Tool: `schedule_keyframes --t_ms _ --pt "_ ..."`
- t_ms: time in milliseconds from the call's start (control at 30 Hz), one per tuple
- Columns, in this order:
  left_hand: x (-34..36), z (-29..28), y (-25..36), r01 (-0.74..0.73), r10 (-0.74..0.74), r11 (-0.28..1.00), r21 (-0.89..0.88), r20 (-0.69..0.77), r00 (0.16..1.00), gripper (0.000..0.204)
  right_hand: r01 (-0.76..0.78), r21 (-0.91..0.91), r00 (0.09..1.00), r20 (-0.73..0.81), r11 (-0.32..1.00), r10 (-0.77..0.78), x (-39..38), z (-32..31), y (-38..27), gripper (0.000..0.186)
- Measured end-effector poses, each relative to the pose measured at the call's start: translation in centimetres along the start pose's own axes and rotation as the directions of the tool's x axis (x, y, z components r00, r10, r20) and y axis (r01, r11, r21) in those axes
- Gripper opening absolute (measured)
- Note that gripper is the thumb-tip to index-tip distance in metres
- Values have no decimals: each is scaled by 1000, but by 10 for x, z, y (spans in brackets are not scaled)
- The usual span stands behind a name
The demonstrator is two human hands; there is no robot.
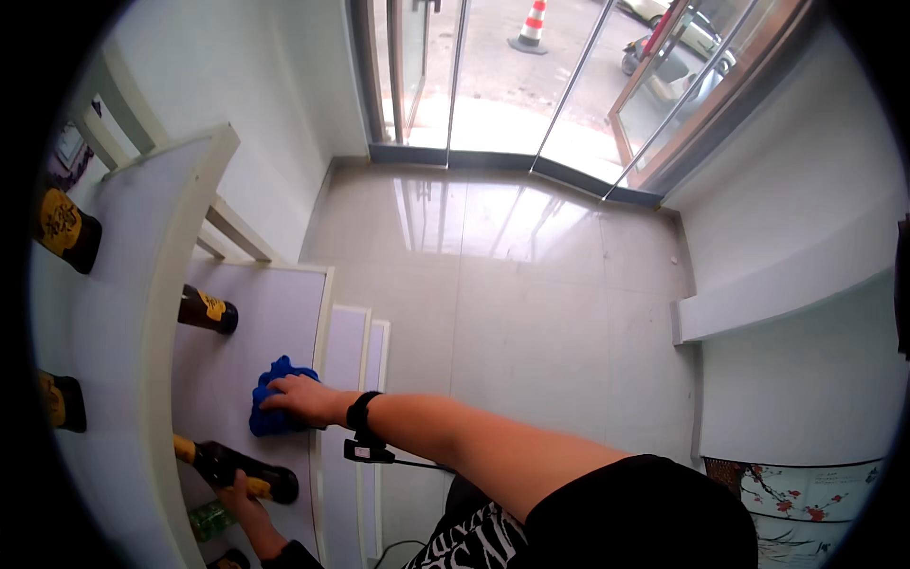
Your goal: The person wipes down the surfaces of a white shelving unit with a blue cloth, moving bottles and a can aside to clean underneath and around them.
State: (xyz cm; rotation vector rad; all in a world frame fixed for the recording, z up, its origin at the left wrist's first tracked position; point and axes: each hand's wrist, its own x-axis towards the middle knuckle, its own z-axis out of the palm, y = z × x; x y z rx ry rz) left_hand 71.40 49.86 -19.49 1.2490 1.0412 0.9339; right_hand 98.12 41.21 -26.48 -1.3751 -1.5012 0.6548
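Observation:
My right hand presses a crumpled blue cloth onto a white shelf board, close to its front edge. Its fingers are bent over the cloth. Lower down on the left, my left hand is wrapped around a dark glass bottle with a yellow label and neck. Whether that bottle's base touches the board is hard to tell. Beside it is a green bottle or can, partly hidden. Another dark bottle with a yellow label stands farther along the same board.
A higher shelf board on the left bears dark bottles. Lower shelf edges step out beneath my right forearm. Tiled floor lies to the right, with glass doors beyond. A flowered panel hangs at lower right.

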Motion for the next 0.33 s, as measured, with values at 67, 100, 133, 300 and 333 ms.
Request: schedule_keyframes --t_ms 67,100,133,300,333 --pt "-25 7 5 26 -29 998 48 46 999 83 -193 443 966 -68 876 247 1 -12 -8 48" --pt "-36 8 9 62 -66 995 78 51 996 84 -244 685 922 -55 686 383 1 -17 -14 46" --pt "-43 13 11 80 -85 993 86 59 995 85 -247 868 863 -4 430 505 0 -24 -20 44" --pt "-64 32 1 -18 7 986 166 63 998 90 -137 984 944 164 -111 285 -29 -40 -40 70" --pt "-68 44 8 -46 25 957 286 77 997 88 -92 995 983 84 43 163 -38 -51 -59 78"
